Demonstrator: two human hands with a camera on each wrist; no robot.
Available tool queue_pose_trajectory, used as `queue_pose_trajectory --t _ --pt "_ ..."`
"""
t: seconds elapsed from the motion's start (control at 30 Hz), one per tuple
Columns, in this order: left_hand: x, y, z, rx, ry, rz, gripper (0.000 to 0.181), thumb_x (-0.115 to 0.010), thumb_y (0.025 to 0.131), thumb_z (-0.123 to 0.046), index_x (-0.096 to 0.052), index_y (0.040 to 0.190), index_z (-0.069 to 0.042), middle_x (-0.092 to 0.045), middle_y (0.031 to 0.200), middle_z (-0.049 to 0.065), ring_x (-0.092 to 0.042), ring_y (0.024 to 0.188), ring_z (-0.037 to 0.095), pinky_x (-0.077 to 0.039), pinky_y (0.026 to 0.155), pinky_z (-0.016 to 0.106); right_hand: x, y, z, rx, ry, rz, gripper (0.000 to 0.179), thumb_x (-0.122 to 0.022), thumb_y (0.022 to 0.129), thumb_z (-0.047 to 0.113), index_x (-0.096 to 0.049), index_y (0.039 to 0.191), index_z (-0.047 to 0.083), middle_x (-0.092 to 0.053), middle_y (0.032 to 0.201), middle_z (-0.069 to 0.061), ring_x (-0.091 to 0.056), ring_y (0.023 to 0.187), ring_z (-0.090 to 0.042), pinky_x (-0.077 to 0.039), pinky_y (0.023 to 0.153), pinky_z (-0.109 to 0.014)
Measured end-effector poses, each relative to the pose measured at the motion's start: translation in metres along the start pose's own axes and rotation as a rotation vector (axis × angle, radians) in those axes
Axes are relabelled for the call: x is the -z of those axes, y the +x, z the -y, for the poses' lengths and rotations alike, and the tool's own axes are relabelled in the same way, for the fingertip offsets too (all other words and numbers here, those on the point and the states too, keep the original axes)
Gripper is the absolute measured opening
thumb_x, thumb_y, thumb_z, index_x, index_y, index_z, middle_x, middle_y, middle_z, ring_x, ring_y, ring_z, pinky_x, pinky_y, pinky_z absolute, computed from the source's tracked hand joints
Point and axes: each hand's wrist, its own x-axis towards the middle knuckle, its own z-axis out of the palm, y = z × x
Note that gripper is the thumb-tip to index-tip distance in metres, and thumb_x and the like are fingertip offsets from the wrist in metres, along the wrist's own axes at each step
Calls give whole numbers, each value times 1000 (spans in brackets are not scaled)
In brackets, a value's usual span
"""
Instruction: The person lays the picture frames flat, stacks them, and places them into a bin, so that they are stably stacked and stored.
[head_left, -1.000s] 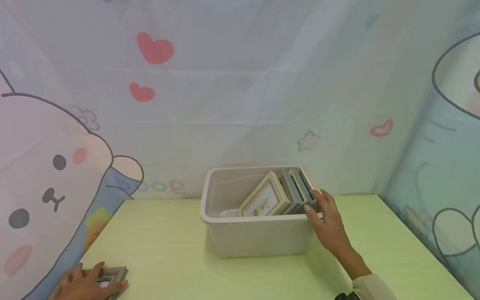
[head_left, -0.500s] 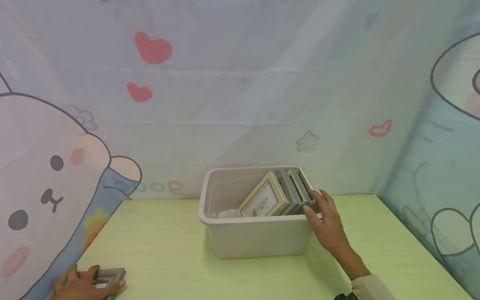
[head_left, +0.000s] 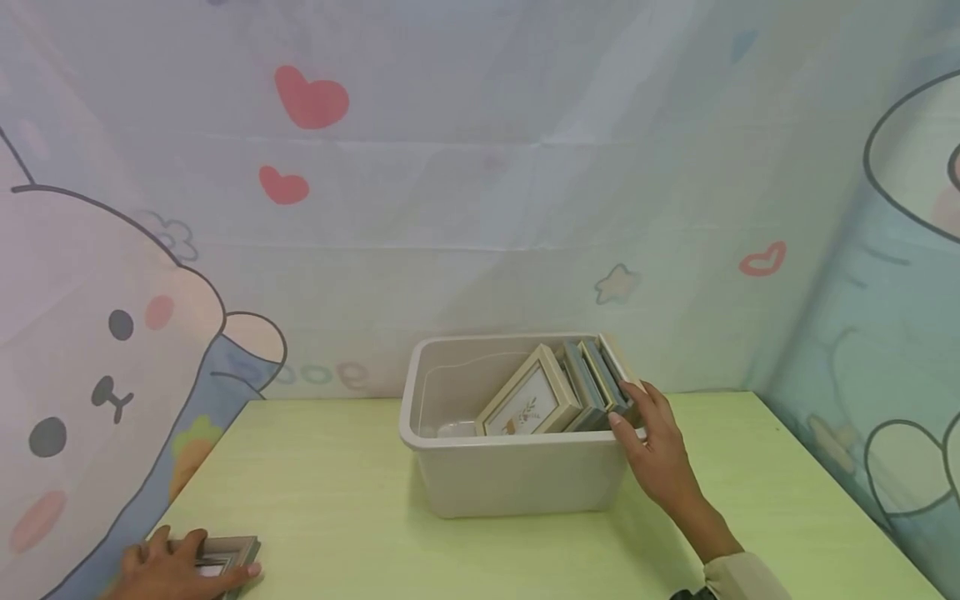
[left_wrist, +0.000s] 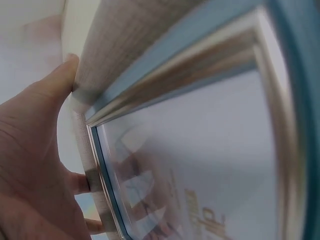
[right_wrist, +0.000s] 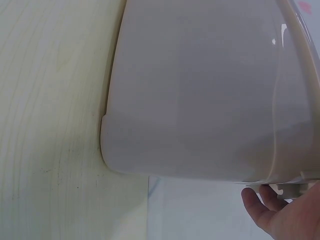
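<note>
At the table's lower left, my left hand (head_left: 168,567) grips a picture frame (head_left: 238,547), its thumb at the right and its fingers spread over the far edge. The left wrist view shows this frame close up, with a grey-brown outer edge, blue band (left_wrist: 300,115) and gold inner trim around a white print. My right hand (head_left: 663,458) holds the right front corner of a cream plastic storage bin (head_left: 517,479), its fingertips beside the picture frames inside. Several blue-grey and cream frames lean at the bin's right end. The front one (head_left: 528,404) shows a plant print.
The bin stands on a pale yellow-green table (head_left: 322,475) near its back edge. Behind it hangs a cloth backdrop (head_left: 480,208) with printed hearts and cartoon animals. The bin's side wall (right_wrist: 200,100) fills most of the right wrist view.
Only small shifts of the whole head view show. Both hands, the bin and the picture frames stay where they were.
</note>
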Motion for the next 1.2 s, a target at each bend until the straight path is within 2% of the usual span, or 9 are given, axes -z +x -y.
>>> queue_pose_trajectory --t 0.1,0.2,0.3,0.43,0.6,0.73,0.8,1.03,1.2 --pt "-1 -1 -2 -28 0 -1 111 -56 80 -79 -42 130 19 -24 123 59 -16 116 83 -27 91 86 0 0 0 5 1 -4 49 -49 104 30 -42 149 13 -26 159 -25 -50 128 -49 -51 86 -56" --pt "-2 -1 -4 -6 -29 -3 114 -61 77 -80 -40 130 19 -22 125 58 -11 118 83 -25 92 87 0 0 -1 6 -1 -5 49 -49 104 30 -42 149 13 -27 159 -24 -51 127 -48 -51 85 -57" --pt "-4 -1 -4 -3 -23 -7 114 -63 74 -80 -42 128 19 -23 125 57 -14 117 81 -25 92 87 -1 0 -1 5 -5 0 49 -49 104 30 -42 149 13 -27 159 -24 -53 125 -48 -52 85 -56" --pt "-4 1 -3 -39 13 -20 111 -65 74 -79 -45 126 17 -28 123 56 -19 116 78 -23 95 85 0 0 0 6 -4 3 50 -49 104 30 -42 150 13 -26 160 -24 -53 124 -48 -52 85 -57" --pt "-3 1 -5 -41 -6 -27 105 -65 72 -80 -50 127 8 -25 127 55 -15 115 79 -22 82 92 1 0 1 3 -3 2 50 -48 104 31 -42 150 13 -26 160 -24 -56 119 -47 -52 84 -56" --pt "-3 1 -6 -29 -25 -19 101 -65 71 -82 -53 127 2 -21 131 54 -13 117 80 -16 74 96 0 -1 1 -1 4 4 49 -48 104 30 -42 150 12 -25 160 -24 -53 124 -47 -51 85 -56" --pt "-3 1 -5 -33 -27 -9 101 -65 71 -81 -52 127 2 -19 133 54 -11 118 80 -14 74 97 0 -1 0 -3 7 6 49 -48 104 30 -42 150 13 -25 160 -24 -50 127 -48 -50 86 -57" --pt "-5 5 -5 -77 -19 -43 99 -68 72 -77 -53 125 6 -20 136 53 -12 124 77 -9 81 96 1 1 0 -3 4 11 49 -48 104 31 -42 150 14 -25 161 -24 -48 129 -50 -50 88 -61" --pt "-4 5 -4 -80 -49 -4 101 -68 73 -77 -50 132 2 -21 142 47 -10 128 74 0 73 98 1 1 0 -7 4 15 50 -48 104 32 -41 150 14 -24 161 -23 -45 133 -50 -49 89 -63"
